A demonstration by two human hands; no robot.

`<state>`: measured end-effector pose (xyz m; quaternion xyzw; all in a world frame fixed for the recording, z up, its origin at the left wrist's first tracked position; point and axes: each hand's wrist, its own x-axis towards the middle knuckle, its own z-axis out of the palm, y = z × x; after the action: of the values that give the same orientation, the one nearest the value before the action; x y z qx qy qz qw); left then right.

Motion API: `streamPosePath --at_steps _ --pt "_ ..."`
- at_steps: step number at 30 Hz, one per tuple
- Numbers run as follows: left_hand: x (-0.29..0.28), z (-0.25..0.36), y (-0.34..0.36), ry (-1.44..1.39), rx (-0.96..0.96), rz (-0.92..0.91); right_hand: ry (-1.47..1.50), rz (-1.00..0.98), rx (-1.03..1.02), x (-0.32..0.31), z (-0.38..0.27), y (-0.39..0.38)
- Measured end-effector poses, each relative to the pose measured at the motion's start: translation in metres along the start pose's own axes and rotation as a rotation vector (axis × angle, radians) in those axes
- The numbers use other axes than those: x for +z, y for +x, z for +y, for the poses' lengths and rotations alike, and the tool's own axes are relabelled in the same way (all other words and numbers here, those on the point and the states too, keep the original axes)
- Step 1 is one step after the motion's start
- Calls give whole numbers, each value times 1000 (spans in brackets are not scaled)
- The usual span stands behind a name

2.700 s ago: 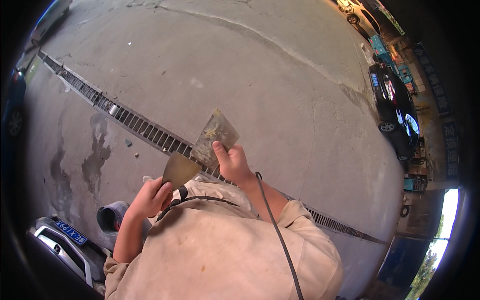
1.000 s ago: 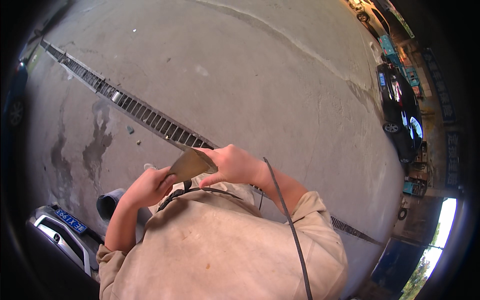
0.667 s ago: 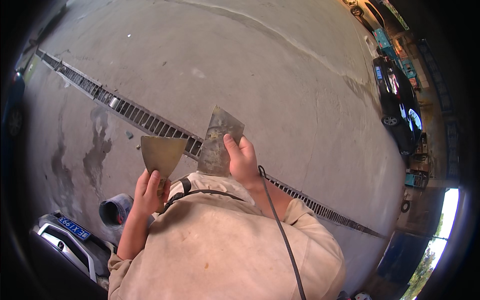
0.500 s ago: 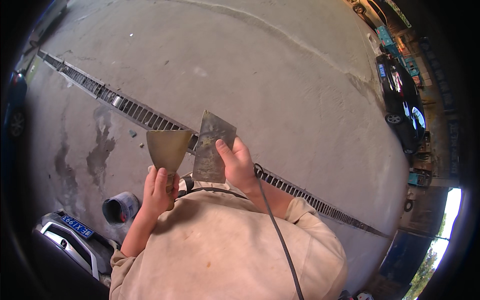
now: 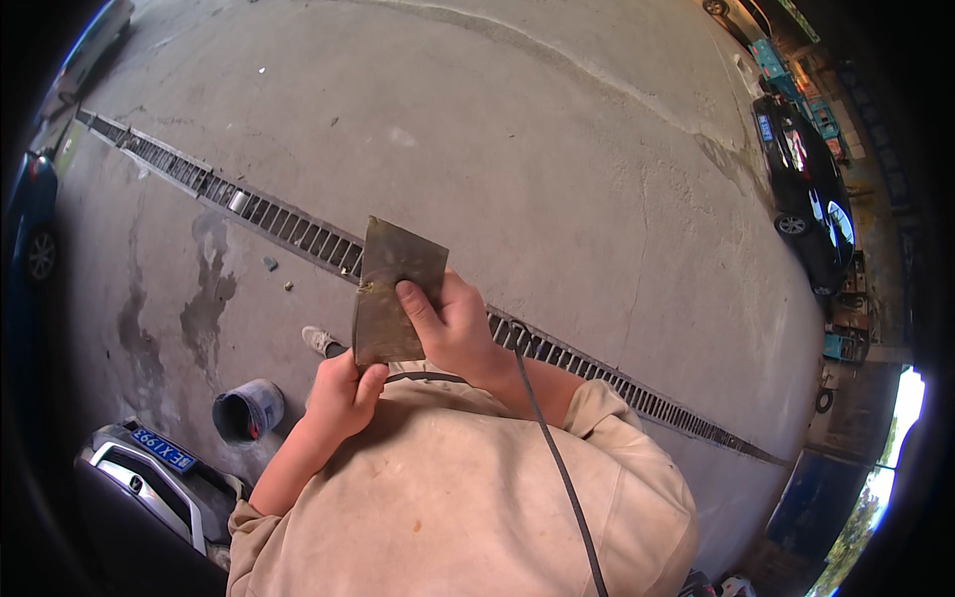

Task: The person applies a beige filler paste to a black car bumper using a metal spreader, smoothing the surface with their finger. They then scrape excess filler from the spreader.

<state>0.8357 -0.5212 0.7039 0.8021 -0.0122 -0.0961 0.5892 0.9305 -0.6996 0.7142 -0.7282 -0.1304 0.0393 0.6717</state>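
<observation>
In my right hand is a flat, grey, stained rectangular metal scraper plate, tilted upright, with the thumb laid across its face. My left hand is closed just below the plate's lower left corner, around the handle of a putty knife. Most of that knife's flared blade is hidden behind the plate; only a narrow strip along the left edge shows. The two blades overlap and appear to touch. Both hands are in front of my beige top.
A slotted drain grate crosses the concrete floor diagonally, with a silver can on it. A bucket stands left, near a car front. My shoe shows. A dark cable hangs before me. A black car is far right.
The putty knife has moved from beside the plate to behind it, so its blade is mostly covered. My left hand has shifted right and down; the plate has moved slightly left.
</observation>
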Motion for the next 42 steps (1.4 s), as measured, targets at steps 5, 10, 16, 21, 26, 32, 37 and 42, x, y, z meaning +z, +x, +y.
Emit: streamPosePath --at_steps 5,10,16,21,26,32,37,42 --pt "-2 -10 1 -92 -73 21 120 19 -1 -3 -9 11" --pt "-12 -15 -6 -723 -289 110 263 187 -124 -23 -15 29" --pt "-24 -13 -8 -726 -336 46 -391 -362 -761 -22 -3 42" --pt "-27 -14 -10 -652 -315 49 -638 -380 -483 -28 22 33" --pt "-15 -17 -1 -794 -232 224 -752 -80 -373 -14 25 26" --pt "-6 -26 6 -792 -237 197 -746 -390 -836 18 -7 -6" --pt "-6 -26 0 -824 -291 242 -1044 -262 -504 18 31 35" --pt "-4 -23 -4 -920 -256 313 -811 -82 -340 -12 65 66"
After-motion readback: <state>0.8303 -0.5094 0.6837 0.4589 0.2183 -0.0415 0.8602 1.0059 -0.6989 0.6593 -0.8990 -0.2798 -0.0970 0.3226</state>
